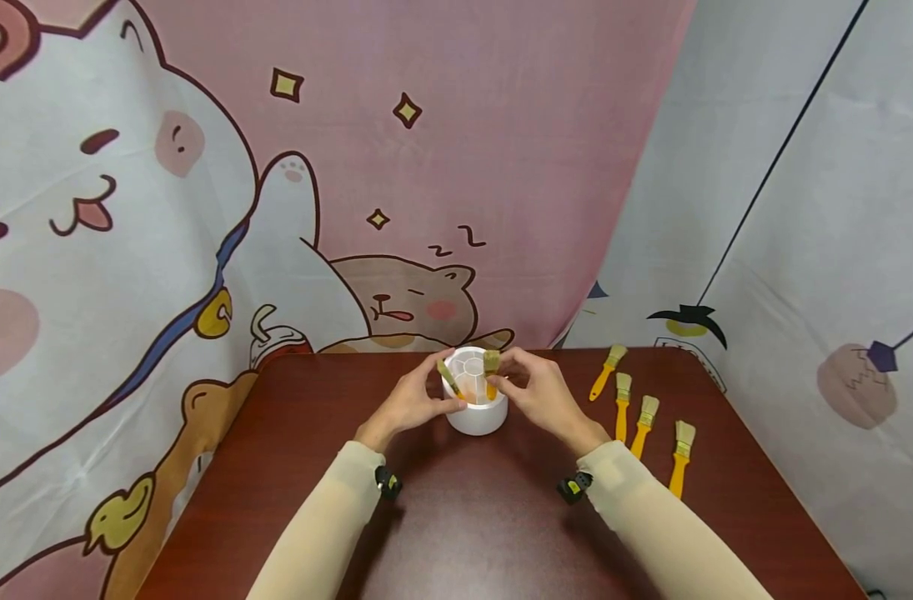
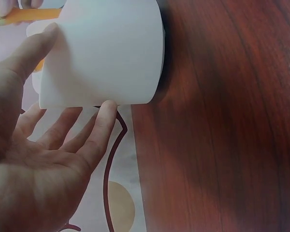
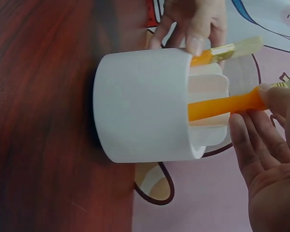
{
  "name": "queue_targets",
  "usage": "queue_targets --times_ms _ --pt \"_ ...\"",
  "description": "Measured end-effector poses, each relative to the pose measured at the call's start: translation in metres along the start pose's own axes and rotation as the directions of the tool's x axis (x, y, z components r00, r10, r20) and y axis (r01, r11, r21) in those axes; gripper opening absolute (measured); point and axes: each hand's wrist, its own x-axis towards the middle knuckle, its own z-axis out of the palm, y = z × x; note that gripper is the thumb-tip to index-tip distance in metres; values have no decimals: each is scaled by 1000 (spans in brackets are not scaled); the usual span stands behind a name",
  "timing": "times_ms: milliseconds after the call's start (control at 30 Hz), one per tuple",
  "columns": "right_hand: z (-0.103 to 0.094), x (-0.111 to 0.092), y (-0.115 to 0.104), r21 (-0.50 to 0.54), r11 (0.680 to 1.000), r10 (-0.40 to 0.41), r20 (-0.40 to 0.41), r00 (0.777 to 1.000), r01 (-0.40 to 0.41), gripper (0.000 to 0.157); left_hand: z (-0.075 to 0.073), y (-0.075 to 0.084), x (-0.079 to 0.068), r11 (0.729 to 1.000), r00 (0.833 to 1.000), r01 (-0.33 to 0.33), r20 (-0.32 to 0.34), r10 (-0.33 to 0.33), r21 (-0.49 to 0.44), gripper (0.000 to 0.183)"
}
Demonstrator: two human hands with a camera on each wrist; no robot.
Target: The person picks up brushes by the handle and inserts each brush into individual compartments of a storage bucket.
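Note:
A white round divided holder (image 1: 474,422) stands on the table, its inside split into compartments. My left hand (image 1: 411,402) steadies it, thumb at the rim and fingers against its side, as the left wrist view shows. One paintbrush (image 3: 234,50) with a yellow handle leans in the holder, bristles up, close by the left thumb. Between thumb and fingers my right hand (image 1: 540,392) pinches a second paintbrush (image 3: 224,106) near its ferrule. That brush points bristles up, and the lower end of its handle is inside the holder, hidden by the wall.
On the right side of the dark red table (image 1: 456,533) lie several more yellow-handled paintbrushes, among them one near the back edge (image 1: 609,372) and one closest to me (image 1: 681,458). A printed cloth (image 1: 501,167) hangs right behind the table.

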Motion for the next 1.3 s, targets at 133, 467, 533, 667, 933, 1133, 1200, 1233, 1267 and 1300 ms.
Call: queue_targets --times_ms 133,467,533,667,933,1133,1200,1233,1267,1300 --pt "4 -1 3 -4 1000 -24 2 1000 24 19 0 0 0 1000 1000 1 4 -1 7 104" --pt "10 -4 10 -14 999 -36 27 999 36 21 1 1 -1 1000 1000 4 8 -4 11 105" --pt "11 -5 10 -22 999 -44 34 998 45 21 2 0 0 1000 1000 8 9 -8 8 104" --pt "12 -7 12 -28 997 -71 45 996 72 22 2 -1 1 1000 1000 8 11 -8 -3 105" --pt "15 -9 12 -21 995 -94 78 992 96 22 1 1 -1 1000 1000 -4 -4 4 -8 105" --pt "19 -11 11 -48 993 -98 113 989 104 22 1 1 -2 1000 1000 -7 -15 7 -2 104" --pt "19 -12 11 -56 994 -92 120 989 99 22 1 1 -2 1000 1000 -11 -16 11 2 104" --pt "20 -12 10 -58 994 -89 124 988 97 21 1 1 -2 1000 1000 -12 -16 12 4 104" --pt "20 -12 10 -57 994 -86 129 988 94 21 1 1 -2 1000 1000 -14 -17 14 6 104" --pt "20 -12 9 -56 994 -85 133 987 93 21 1 1 -3 1000 1000 -15 -18 16 8 104"
